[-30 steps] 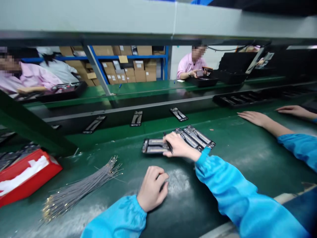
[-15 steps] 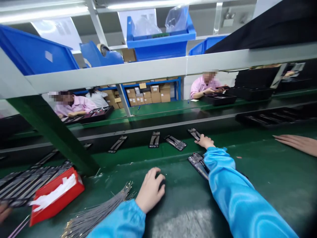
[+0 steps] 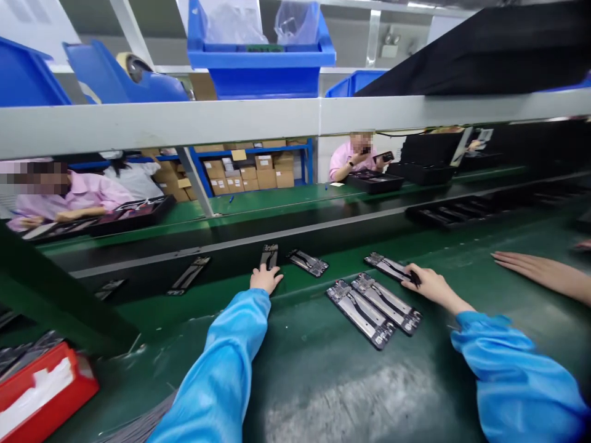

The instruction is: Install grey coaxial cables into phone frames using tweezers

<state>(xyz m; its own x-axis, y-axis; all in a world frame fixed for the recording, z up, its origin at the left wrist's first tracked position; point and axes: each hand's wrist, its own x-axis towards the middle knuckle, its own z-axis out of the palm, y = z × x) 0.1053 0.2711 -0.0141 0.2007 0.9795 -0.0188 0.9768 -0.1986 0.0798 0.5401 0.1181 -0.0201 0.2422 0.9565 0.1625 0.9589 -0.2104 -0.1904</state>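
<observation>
My left hand (image 3: 266, 280) reaches forward to the dark conveyor belt, its fingers around the near end of a phone mid-frame (image 3: 269, 253) with exposed inner parts. My right hand (image 3: 429, 286) pinches the right end of another phone mid-frame (image 3: 386, 264), which lies slantwise over the green bench. Just in front of it, two phone mid-frames, a left one (image 3: 357, 311) and a right one (image 3: 385, 301), lie side by side on the bench. One more phone mid-frame (image 3: 308, 263) rests on the belt between my hands. Farther left is another phone mid-frame (image 3: 189, 275).
A red box (image 3: 83, 378) with white paper stands at the lower left, near a bundle of grey cables (image 3: 143, 424). A green post (image 3: 69, 295) rises at left. Another person's hand (image 3: 540, 271) lies at right. Black trays (image 3: 450, 215) sit at the back right.
My left hand has moved from above the bench forward to a phone mid-frame on the belt. My right hand has drawn its phone mid-frame right and nearer. The view has swung right.
</observation>
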